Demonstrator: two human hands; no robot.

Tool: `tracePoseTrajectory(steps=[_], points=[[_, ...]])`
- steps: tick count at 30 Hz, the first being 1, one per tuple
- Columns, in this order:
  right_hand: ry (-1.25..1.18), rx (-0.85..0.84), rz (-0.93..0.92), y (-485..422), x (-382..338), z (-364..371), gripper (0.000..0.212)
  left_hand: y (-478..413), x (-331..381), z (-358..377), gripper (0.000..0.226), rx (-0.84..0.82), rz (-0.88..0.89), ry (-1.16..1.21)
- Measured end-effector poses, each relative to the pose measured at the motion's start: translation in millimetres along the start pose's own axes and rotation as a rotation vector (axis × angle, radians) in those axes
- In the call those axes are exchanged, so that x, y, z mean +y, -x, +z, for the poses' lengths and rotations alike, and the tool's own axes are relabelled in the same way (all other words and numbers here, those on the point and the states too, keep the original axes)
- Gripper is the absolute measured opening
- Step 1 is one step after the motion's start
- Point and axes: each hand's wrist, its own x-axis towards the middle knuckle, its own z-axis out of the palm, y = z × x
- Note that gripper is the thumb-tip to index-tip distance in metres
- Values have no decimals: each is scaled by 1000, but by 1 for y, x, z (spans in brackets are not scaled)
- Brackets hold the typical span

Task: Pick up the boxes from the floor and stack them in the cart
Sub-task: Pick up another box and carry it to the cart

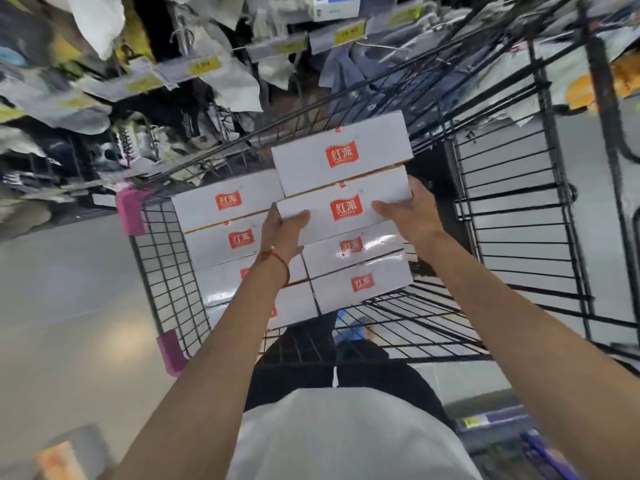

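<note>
Grip: left hand (285,230) and right hand (408,211) clamp the held box (346,209) by its two short ends, palms pressed in, fingers wrapped over the near edges; thumbs not clearly visible.
Held box: white carton with red logo, carried flat and a little tilted, over the right stack (356,268) inside the cart (166,271).
Far box: another carton (341,154) sits just beyond the held one, touching or nearly so; whether it rests on a stack or is part of the same load, cannot tell.
Left stack: cartons (228,209) piled against the cart's left mesh wall, top lower than the held box.
Step, judged: setting the carton down on the right stack.
Doing it well: lower level, far edge first; square the long sides with the box beneath; butt it against the left stack so no gap opens.
Risk: fingers trapped under the ends, so slide the hands outward as the weight transfers; glossy wrap below may let it skid.
Floor: one blurred carton (65,455) near left; others not in view.
</note>
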Motion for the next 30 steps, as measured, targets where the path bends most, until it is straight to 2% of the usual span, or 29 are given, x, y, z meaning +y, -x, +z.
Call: tracePoseTrajectory(steps=[5, 9, 13, 16, 21, 25, 30], points=[[-5, 81, 4, -7, 4, -3, 66, -2, -4, 0, 44, -45, 21, -8], [-20, 93, -5, -8, 11, -6, 67, 0, 0, 3, 39, -51, 39, -35], [-32, 67, -55, 0, 15, -8, 64, 0, -10, 6, 64, 15, 85, -105], [-25, 78, -79, 16, 21, -9, 54, 5, -16, 8, 59, 64, 133, -92], [-46, 82, -79, 44, 34, -9, 52, 42, -19, 13, 58, 112, 254, -47], [-98, -38, -95, 74, 44, -12, 33, 74, -48, 3, 50, 170, 296, 9], [-106, -180, -123, 115, 62, -26, 39, 133, -101, -5, 35, 256, 326, 84]])
